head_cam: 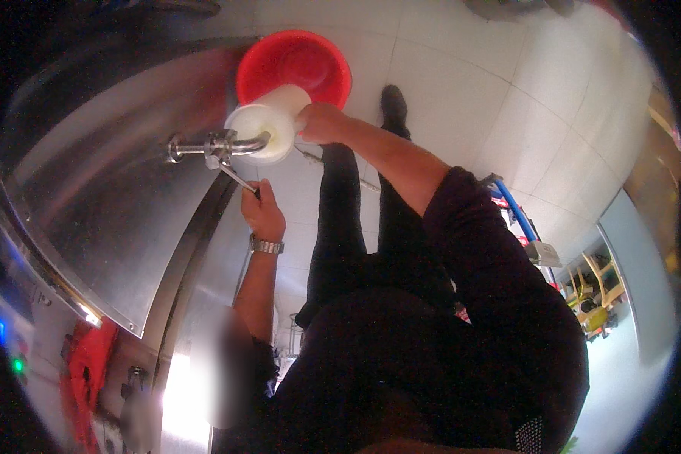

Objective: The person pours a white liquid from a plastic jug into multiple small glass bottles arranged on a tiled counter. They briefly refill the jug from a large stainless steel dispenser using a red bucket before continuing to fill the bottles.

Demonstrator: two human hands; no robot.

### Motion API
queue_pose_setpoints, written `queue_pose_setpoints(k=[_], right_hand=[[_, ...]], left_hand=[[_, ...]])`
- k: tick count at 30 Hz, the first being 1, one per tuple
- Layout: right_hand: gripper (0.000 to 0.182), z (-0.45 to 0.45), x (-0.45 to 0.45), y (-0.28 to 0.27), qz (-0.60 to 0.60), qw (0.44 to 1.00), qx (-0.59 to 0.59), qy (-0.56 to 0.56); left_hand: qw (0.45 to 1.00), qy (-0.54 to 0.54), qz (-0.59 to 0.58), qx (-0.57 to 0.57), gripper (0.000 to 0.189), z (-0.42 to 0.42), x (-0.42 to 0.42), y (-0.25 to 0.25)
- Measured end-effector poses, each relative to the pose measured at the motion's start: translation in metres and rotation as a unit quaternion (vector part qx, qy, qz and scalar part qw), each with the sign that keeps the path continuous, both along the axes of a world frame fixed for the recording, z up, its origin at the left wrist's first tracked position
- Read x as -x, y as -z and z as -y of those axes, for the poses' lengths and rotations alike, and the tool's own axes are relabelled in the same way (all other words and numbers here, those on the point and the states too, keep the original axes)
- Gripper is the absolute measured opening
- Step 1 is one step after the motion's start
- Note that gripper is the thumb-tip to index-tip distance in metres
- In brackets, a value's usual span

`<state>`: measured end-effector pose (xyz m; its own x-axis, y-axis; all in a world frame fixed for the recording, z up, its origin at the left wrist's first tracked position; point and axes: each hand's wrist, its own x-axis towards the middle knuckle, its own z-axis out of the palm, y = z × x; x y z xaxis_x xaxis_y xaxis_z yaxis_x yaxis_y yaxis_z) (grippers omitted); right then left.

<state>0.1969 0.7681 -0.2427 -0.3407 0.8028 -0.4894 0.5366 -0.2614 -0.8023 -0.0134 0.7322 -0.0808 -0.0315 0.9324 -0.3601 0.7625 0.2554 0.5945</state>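
Note:
A metal outlet pipe with a valve (221, 148) sticks out of a large stainless steel vessel (119, 170). My left hand (264, 213), with a metal-banded watch at the wrist, is closed around the end of the valve's lever (237, 176). The pipe's bent spout points down into the mouth of a white container (243, 122), where something pale and foamy-looking shows, yellowish near the spout. At the container's right side, my right hand (323, 123) grips it, probably by a handle that my fingers hide. A red plastic basin (303, 59) lies beyond and partly beneath the container.
Light floor tiles (454, 68) spread around my legs and dark shoe (394, 105). The vessel's steel edge curves along the left. A red cloth-like item (88, 363) is at the lower left. To the right are a blue bar (516, 210) and wooden-framed items (604, 278).

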Motion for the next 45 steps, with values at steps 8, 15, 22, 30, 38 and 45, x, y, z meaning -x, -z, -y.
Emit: queue_pose_setpoints(k=[8, 15, 22, 30, 38, 45], right_hand=[[0.039, -0.004, -0.004, -0.004, 0.006, 1.0, 0.005, -0.015], [0.039, 0.002, 0.002, 0.025, -0.007, 0.999, -0.018, 0.025], [0.043, -0.004, -0.008, 0.019, -0.011, 1.0, 0.014, -0.004], [0.047, 0.007, -0.004, 0.032, 0.007, 1.0, 0.0, -0.004], [0.033, 0.02, 0.0, 0.045, 0.021, 0.999, -0.033, 0.034], [0.034, 0.035, 0.006, 0.075, 0.002, 0.998, -0.028, 0.059]], left_hand=[[1.0, 0.006, 0.003, 0.012, 0.022, -0.003, 0.002, -0.006], [0.999, 0.029, -0.025, 0.015, 0.022, -0.003, 0.004, -0.008], [0.897, 0.336, -0.285, 0.044, 0.035, -0.067, 0.098, -0.031], [0.982, 0.005, -0.046, 0.183, 0.05, -0.049, 0.072, -0.062], [0.889, -0.376, 0.104, 0.241, 0.046, -0.016, 0.188, -0.147], [0.83, -0.496, 0.222, 0.124, 0.033, -0.002, 0.317, -0.263]])
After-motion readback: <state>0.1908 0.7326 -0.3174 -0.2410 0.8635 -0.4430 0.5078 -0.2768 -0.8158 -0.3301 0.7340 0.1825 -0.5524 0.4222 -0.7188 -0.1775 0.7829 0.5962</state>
